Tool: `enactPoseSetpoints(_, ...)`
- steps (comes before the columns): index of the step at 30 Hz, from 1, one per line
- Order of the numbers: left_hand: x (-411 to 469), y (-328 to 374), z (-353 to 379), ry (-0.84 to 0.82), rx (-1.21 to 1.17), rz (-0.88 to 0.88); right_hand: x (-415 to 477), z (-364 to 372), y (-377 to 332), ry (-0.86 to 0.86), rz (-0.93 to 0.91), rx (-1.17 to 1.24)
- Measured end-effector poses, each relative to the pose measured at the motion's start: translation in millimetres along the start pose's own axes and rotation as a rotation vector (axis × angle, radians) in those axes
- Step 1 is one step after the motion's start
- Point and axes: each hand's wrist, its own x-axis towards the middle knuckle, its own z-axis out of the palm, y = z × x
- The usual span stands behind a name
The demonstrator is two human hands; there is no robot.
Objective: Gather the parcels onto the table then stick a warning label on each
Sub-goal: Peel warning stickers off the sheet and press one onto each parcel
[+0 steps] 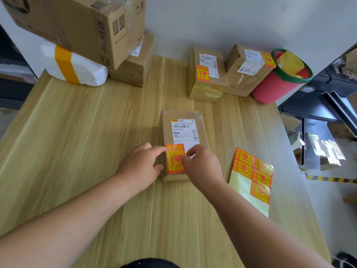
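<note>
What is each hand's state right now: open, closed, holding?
Left hand: open, fingertips touching the warning label on the parcel.
Right hand: fingers curled at the label's edge; grip cannot be told.

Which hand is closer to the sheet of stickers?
Right. The right hand is over the parcel, just beside the sheet; the left hand is farther, at the parcel's other side.
</note>
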Motion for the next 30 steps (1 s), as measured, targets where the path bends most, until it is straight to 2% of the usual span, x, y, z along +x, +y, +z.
enactPoseSetpoints(5, 0, 8, -2, 0.003, 0.032, 0.004, 1, -2, 8, 0.049, -0.07, -0.148)
enactPoseSetpoints(9, -2, 15, -4, 0.109, 0.083, 0.091, 1, -4, 15, 0.137, -0.416, -0.23)
enactPoseSetpoints(12, -3, 23, 0, 0.21, 0.174, 0.246, 6, -6, 21, 0.071, -0.638, -0.282)
enactPoseSetpoints(17, -3, 26, 11, 0.139, 0.286, 0.222, 13, -14, 24, 0.08, -0.667, -0.093)
enactPoseSetpoints(24, -4, 26, 20, 0.125, 0.334, 0.143, 24, -6, 33, -0.068, -0.792, -0.452)
enactPoseSetpoints(30, -6, 25, 23, 0.105, 0.344, 0.093, 29, -5, 46, -0.059, -0.853, -0.458)
